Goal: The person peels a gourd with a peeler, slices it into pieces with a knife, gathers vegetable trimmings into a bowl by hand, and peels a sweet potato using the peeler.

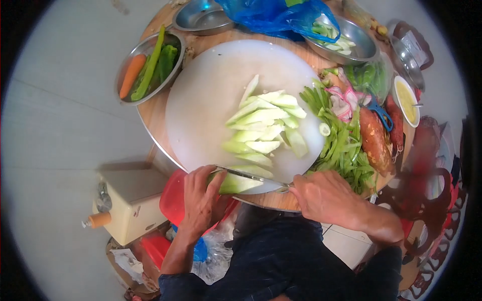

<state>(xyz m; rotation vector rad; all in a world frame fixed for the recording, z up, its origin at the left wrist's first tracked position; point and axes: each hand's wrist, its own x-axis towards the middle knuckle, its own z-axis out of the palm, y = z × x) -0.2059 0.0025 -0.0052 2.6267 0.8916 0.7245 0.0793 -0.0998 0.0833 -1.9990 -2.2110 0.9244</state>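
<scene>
Near the front edge of the round white cutting board (201, 100), my left hand (202, 198) has its fingers closed on a pale green vegetable piece (238, 184). My right hand (321, 194) grips the handle of a knife (251, 175). The blade points left, lies along the far side of the held piece and ends by my left fingers. Beyond the blade, cut pale green slices (261, 118) are heaped on the middle and right of the board.
At the upper left, a metal bowl (179, 65) holds a carrot and green peppers. Another metal bowl (369, 42) with cut slices stands beside a blue bag (261, 17). Green peelings (344, 155), sweet potatoes (374, 140), blue scissors (380, 113) and a yellow-filled bowl (415, 114) lie right.
</scene>
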